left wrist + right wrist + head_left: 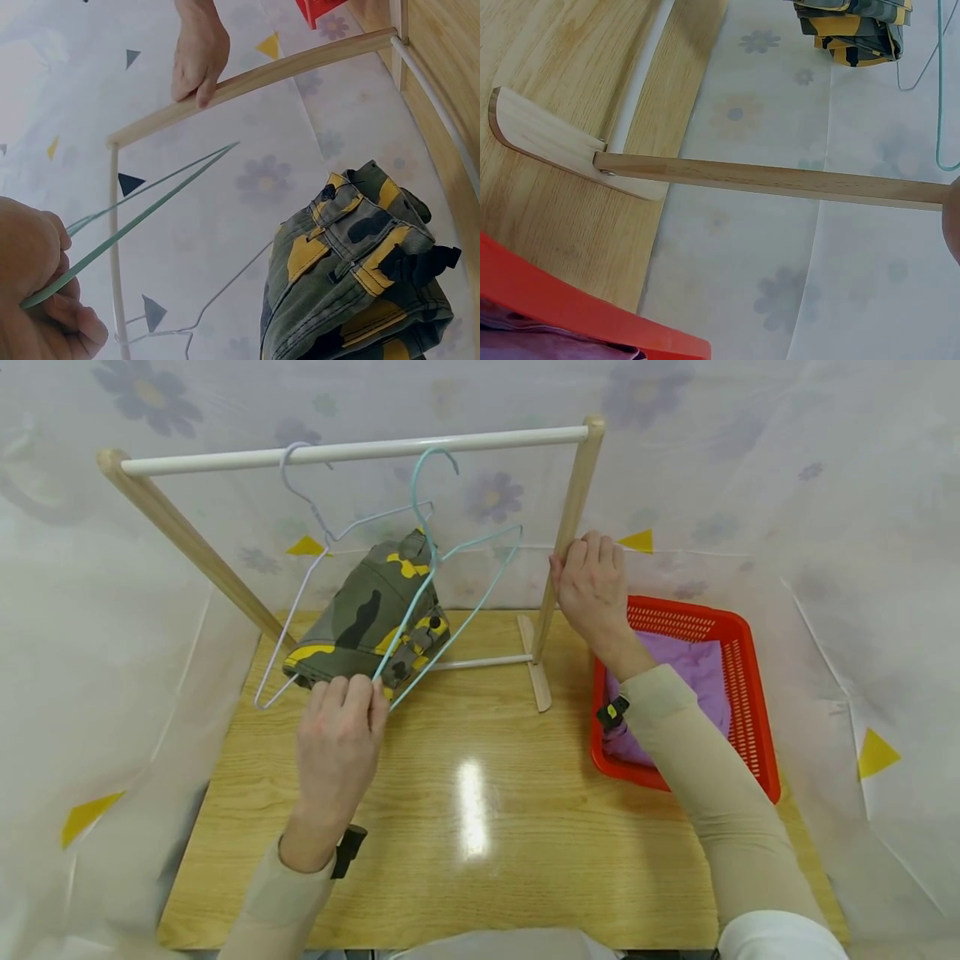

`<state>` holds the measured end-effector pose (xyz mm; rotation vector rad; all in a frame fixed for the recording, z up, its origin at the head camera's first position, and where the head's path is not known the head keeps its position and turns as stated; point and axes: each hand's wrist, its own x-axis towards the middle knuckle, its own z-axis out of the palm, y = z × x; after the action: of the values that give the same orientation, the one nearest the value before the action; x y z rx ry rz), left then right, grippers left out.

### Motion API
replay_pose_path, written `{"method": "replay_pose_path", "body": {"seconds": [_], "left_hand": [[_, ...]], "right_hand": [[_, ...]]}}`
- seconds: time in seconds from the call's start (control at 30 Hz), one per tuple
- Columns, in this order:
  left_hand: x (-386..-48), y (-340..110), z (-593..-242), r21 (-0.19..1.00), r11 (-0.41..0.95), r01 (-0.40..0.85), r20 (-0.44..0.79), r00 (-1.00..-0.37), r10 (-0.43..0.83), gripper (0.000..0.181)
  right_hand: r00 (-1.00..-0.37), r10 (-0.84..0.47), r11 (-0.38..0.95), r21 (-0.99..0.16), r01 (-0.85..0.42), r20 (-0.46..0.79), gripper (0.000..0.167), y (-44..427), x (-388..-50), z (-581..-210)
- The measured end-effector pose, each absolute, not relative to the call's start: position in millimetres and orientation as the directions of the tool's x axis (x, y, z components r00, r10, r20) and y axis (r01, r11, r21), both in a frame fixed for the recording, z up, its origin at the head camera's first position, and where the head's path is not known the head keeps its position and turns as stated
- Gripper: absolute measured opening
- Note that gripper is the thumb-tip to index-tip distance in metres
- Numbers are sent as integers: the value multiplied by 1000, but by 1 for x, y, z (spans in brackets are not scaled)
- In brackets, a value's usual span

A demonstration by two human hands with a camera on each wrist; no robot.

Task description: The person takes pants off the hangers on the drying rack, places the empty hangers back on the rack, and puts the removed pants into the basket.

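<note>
My left hand point(337, 735) pinches the lower end of a teal wire hanger point(129, 225) in front of the clothes rack. The hanger's hook is up by the rack's white top rail point(510, 440); whether it sits over the rail I cannot tell. Beside it, a lavender hanger point(285, 472) hangs from the rail with folded camouflage trousers point(352, 610) in green, grey, black and yellow draped over it. On the right, my right hand point(596, 589) grips the rack's wooden post point(576, 497). In the right wrist view only an edge of that hand shows.
A red plastic basket point(753, 693) holding purple cloth point(701, 672) stands on the table's right, partly under my right forearm. The rack's wooden foot point(538, 681) rests on the wooden table point(450, 893). Patterned sheeting point(750, 460) surrounds the table.
</note>
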<state>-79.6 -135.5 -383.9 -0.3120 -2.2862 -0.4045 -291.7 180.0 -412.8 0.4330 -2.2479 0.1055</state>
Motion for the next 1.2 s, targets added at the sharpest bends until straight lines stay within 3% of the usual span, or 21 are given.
{"method": "replay_pose_path", "body": {"seconds": [0.53,1.2], "left_hand": [[-93,-121,-358,81,943,323,775,-616,144,32],[-132,-99,-346,71,940,333,792,-592,150,34]], "right_hand": [[-640,-271,945,73,-319,719,39,180,-288,-413],[-632,-281,944,91,-316,722,38,177,-288,-412]]}}
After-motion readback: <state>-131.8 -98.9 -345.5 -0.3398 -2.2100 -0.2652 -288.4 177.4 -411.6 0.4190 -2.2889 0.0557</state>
